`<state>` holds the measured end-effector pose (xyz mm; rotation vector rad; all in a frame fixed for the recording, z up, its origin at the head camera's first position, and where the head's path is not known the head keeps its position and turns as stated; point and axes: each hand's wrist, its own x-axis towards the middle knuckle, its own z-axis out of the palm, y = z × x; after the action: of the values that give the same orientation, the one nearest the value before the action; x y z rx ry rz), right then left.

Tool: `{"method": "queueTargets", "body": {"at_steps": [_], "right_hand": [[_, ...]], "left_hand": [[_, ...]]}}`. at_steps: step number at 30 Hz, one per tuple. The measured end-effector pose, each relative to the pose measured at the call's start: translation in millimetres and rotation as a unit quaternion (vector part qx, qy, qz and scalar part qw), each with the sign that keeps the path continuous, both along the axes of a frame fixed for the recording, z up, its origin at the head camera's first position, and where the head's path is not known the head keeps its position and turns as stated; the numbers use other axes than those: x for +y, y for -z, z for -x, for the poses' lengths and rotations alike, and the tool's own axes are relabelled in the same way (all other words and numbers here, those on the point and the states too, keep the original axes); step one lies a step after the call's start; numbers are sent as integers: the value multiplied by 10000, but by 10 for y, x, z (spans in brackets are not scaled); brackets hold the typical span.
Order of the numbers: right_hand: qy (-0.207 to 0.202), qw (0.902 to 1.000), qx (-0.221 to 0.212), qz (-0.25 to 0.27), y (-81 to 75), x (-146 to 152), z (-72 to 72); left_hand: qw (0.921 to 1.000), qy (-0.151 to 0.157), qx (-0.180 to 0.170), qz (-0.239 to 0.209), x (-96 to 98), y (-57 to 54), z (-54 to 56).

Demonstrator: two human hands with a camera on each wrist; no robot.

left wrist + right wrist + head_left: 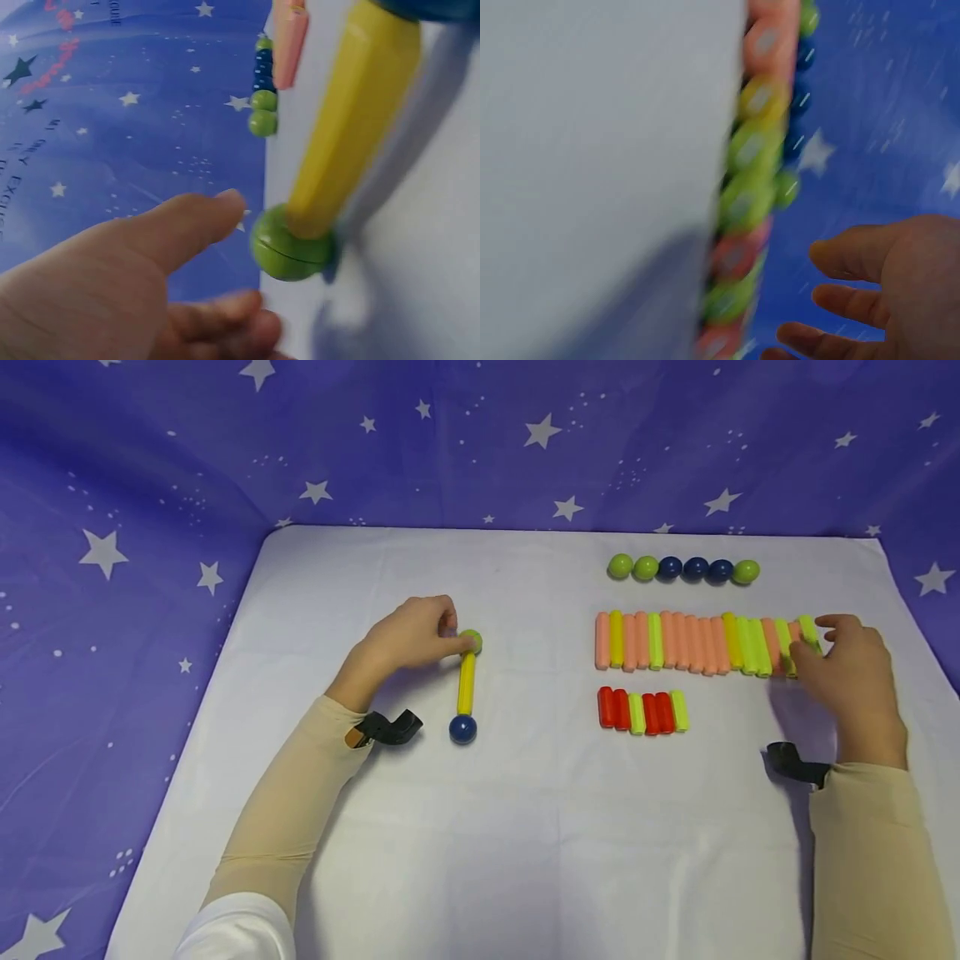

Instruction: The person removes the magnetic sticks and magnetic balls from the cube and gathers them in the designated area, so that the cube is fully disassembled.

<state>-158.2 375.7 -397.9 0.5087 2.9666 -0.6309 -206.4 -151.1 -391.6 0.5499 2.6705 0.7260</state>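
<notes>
A yellow rod [466, 683] lies between a green ball [281, 251] at its far end and a dark blue ball [462, 729] at its near end. My left hand [412, 635] is beside the green ball. The thumb overlaps that ball in the head view, while the left wrist view shows a gap between them. At the right end of a long row of rods [697, 643], my right hand [855, 668] spreads thumb and fingers around the last light green rod [807, 628]. Nothing shows between those fingers in the blurred right wrist view.
Behind the long row stands a line of green and blue balls [696, 569]. Nearer lies a short row of red and light green rods [642, 712]. A white cloth [510, 860] covers the table, and a blue starry curtain [487, 443] rises behind it.
</notes>
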Motion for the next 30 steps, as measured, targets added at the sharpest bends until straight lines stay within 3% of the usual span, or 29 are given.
{"method": "queueTargets", "body": {"at_steps": [3,6,8,12,17,21,25,30], "right_hand": [[-434,9982,424,-5,-129,-293,-14],[-968,9928,700,23,-254,-662,-51],[-1438,9853,913,112,-314,-908,-102],[-2443,9649,926,281,-363,-1404,-223],[-3690,9262,622,465,-279,-1973,-276],[-4271,9017,416,535,-170,-2324,-257],[-4470,8925,335,504,-58,-2602,-234],[-4389,8942,843,244,11,-2792,-239]], "left_hand": [[9965,-179,-631,521,41,-58,-57],[9910,56,-1001,886,120,-98,-112],[9896,234,-1067,937,179,-112,-149],[9916,417,-901,829,279,-114,-210],[9930,748,-581,699,329,-87,-239],[9911,1073,-494,617,340,-77,-253],[9887,1319,-425,570,354,-64,-275],[9863,1501,98,671,394,-60,-301]]}}
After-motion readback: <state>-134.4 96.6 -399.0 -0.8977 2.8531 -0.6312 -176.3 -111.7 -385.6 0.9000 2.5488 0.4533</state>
